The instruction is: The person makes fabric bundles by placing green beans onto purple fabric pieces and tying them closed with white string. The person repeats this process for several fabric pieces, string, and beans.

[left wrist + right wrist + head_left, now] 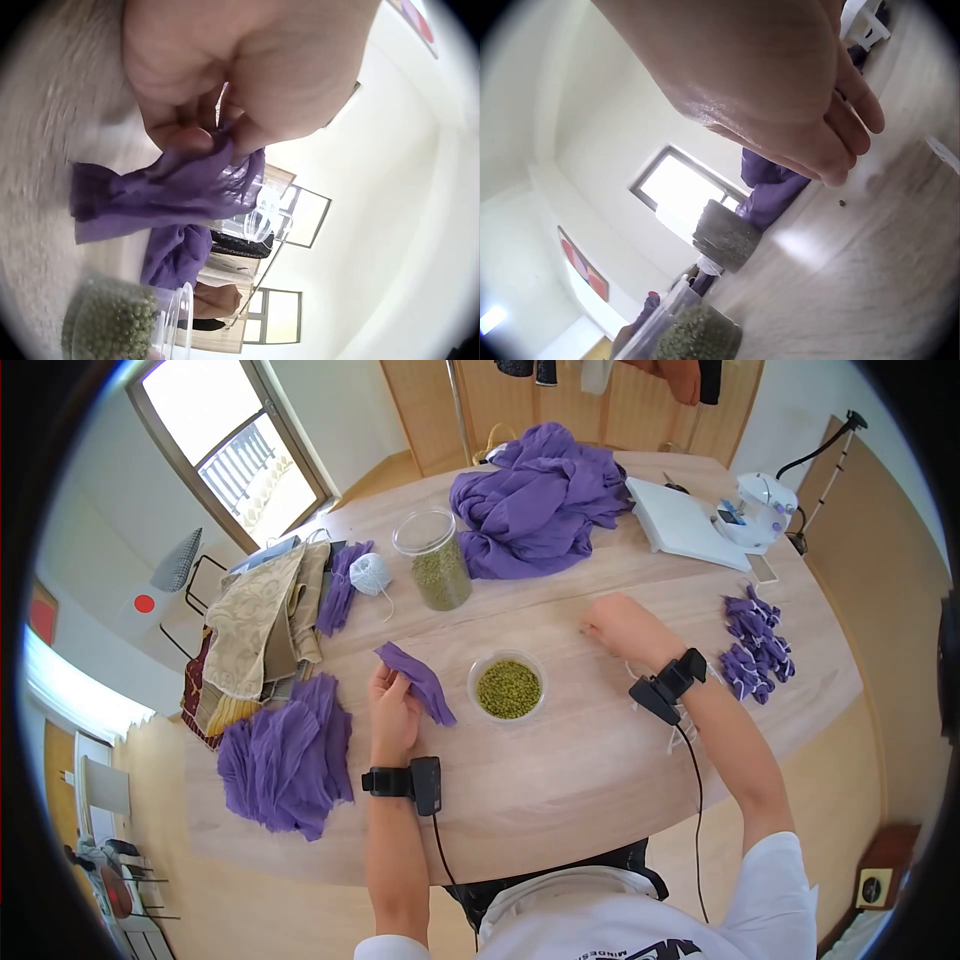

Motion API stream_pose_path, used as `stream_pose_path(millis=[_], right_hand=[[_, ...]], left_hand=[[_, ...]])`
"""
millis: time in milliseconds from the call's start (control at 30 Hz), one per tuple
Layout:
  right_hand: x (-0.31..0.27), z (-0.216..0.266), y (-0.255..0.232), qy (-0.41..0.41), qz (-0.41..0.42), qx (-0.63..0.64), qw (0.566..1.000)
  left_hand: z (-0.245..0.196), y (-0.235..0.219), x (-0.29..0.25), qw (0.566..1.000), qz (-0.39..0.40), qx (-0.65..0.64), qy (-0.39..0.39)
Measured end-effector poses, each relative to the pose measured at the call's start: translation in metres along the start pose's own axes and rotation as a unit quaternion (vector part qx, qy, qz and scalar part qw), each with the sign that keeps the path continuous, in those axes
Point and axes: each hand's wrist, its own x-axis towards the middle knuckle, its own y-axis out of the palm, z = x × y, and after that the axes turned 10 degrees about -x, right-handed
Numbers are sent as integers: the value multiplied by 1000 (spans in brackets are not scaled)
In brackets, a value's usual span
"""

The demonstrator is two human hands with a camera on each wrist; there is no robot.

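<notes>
My left hand [394, 710] pinches a strip of purple cloth [420, 685] between thumb and fingers. In the left wrist view, the strip [150, 195] hangs slightly crumpled from the fingertips. Just right of it stands a clear plastic tub [472, 678] of small green beans [508, 690]. My right hand [630, 628] is low over the table beyond the tub, its fingers loosely bent and holding nothing. Close to those fingertips, one loose bean [841, 203] lies on the wood in the right wrist view. White string pieces [684, 734] lie under the right wrist.
A taller clear jar [425, 536] of beans stands behind the tub, by a ball of white yarn [370, 574]. Purple cloth is heaped [540, 500] at the back and stacked [285, 760] at left. Tied purple bundles [755, 645] lie right, before a sewing machine [755, 510].
</notes>
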Motion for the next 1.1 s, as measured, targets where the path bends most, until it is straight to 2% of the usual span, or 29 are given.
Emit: stream_pose_path(millis=[100,200,400,500,600,733,767,867,1000,1033,1100], right_hand=[[1,1,10,-40,-62,-2,997],[0,3,10,-44,-65,-3,997],[-1,17,8,-93,-51,-99,989],[0,22,8,-40,-36,-86,995],[8,11,20,-48,-52,-27,997],[17,13,11,-4,-18,42,999],[18,15,9,7,-14,61,998],[21,17,6,23,-4,100,995],[13,22,-6,29,-61,139,988],[13,23,-8,15,-95,142,985],[11,39,-32,18,-102,209,972]], left_hand=[[-2,4,-1,1000,-4,2,-5],[-4,8,-1,1000,-7,12,-6],[-2,9,-1,1000,-3,9,-5],[-2,9,-2,1000,-3,5,-4],[-1,9,-2,1000,-7,1,-7],[0,7,-3,1000,-4,1,-3],[3,4,-2,1000,17,-1,20],[-2,21,-7,999,-40,21,28],[-34,32,-21,989,-82,112,44],[-49,25,-24,977,-87,182,63],[-80,9,-31,939,-98,317,91]])
